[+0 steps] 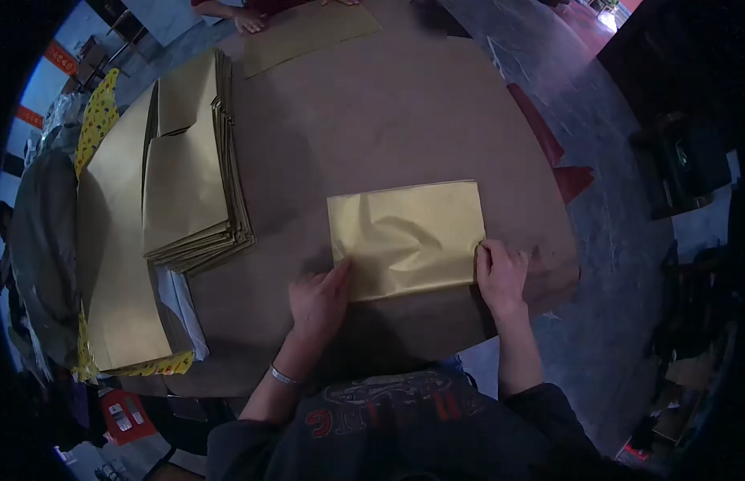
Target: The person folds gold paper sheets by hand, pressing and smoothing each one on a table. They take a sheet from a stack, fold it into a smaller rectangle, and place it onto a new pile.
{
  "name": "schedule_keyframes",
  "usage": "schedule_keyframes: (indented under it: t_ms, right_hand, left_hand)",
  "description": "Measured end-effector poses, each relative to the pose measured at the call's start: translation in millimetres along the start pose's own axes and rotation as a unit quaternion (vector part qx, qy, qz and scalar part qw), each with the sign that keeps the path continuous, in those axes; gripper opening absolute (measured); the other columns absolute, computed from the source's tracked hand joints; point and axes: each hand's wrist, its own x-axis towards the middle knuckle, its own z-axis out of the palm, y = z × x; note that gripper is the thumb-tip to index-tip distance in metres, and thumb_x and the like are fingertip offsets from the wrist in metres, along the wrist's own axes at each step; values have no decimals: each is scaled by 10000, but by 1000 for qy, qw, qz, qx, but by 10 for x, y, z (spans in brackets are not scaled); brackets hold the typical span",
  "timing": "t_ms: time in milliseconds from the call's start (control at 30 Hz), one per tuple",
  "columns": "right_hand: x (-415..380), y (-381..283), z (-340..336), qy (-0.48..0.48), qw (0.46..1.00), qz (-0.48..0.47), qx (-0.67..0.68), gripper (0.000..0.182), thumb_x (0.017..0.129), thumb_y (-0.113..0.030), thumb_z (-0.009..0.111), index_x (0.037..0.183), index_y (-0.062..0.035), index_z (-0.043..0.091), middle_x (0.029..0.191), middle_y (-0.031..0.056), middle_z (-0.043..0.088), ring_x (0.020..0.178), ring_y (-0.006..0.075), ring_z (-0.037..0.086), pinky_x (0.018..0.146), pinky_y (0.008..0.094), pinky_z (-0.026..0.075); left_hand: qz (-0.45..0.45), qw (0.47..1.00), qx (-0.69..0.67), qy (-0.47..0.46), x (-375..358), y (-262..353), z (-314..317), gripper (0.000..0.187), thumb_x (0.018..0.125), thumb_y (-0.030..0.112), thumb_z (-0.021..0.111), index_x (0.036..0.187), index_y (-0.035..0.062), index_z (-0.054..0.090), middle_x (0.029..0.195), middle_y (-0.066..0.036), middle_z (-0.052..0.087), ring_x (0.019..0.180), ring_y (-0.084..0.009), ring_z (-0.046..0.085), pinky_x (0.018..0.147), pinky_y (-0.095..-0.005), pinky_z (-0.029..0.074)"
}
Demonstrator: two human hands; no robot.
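Observation:
A gold paper sheet [404,232], creased across its middle, lies over the brown table near its front edge. My left hand [319,303] pinches the sheet at its lower left edge. At the lower right edge, my right hand [502,272] has its fingers closed on the same sheet. To the left rests a thick stack of folded gold paper [188,188], its layers fanned out at the lower right. Beneath and beside that stack is a larger pile of gold sheets [116,272].
Across the brown table [348,120], another person's hands [250,21] rest on a gold sheet [312,36]. Yellow patterned cloth [98,116] hangs at the left edge, beside a dark grey garment [44,248]. Red material [575,183] sticks out beyond the right edge.

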Motion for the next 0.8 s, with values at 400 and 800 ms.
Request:
schedule_keyframes:
  t_ms: [400,800]
  right_hand:
    - [14,-39,-25,-17,999,31,-12,106,870,-201,641,896,-102,664,733,135,654,707,333,635,774,466,435]
    - [38,-121,-160,-53,997,56,19,141,885,-211,637,913,-73,649,800,121,671,783,320,636,761,446,436]
  left_hand:
    - [202,977,-68,-17,795,418,305,346,818,261,696,1125,106,662,1155,-92,606,1143,-288,555,890,-478,439]
    - [147,986,-22,-78,992,275,606,535,882,415,638,1327,131,554,1453,-128,425,1355,-325,370,1090,-603,256]
